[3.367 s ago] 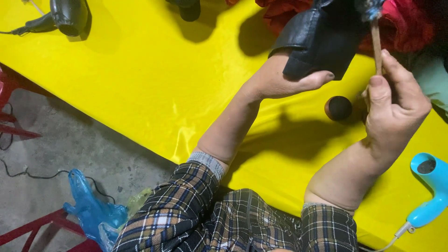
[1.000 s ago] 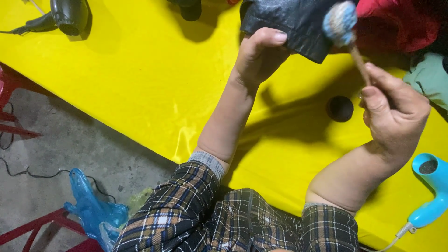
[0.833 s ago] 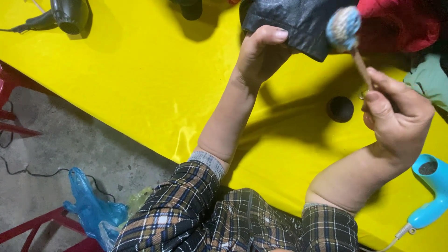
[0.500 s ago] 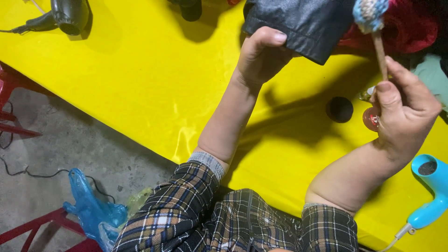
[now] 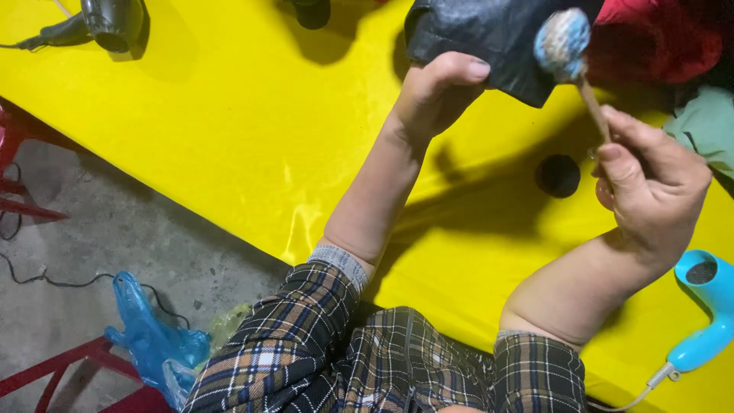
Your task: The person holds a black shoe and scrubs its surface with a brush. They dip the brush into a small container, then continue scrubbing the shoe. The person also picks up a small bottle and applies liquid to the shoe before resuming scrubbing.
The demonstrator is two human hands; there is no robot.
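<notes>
Over a yellow table (image 5: 191,138), seen from the head camera:

- Left hand (image 5: 432,88) — raised, fingers curled shut on the lower edge of a black leather piece (image 5: 482,38), thumb on top. The piece hangs above the table's far edge, its upper part cut off by the frame.
- Right hand (image 5: 650,191) — pinched closed around a thin wooden stick (image 5: 592,107). The stick slants up and left to a round blue-grey padded tip (image 5: 562,42), which lies against the front of the leather.
- Small black round tin (image 5: 558,174) — on the table between the two forearms, apart from both hands; contents cannot be told.
- Blue hair dryer (image 5: 703,306) — at the right edge, cord trailing off the table.
- Black hair dryer (image 5: 111,21) — far left corner, well apart.
- Red cloth (image 5: 650,38) and pale green cloth (image 5: 707,126) — beyond the right hand.
- Blue plastic bag (image 5: 149,340) — on the grey floor below.

Handling note, as a judgement: dabbing goes best with the leather held taut by the left hand, the pad pressed lightly and evenly, and the grip kept low on the stick for control — too much pressure may bend the stick or smear unevenly.
</notes>
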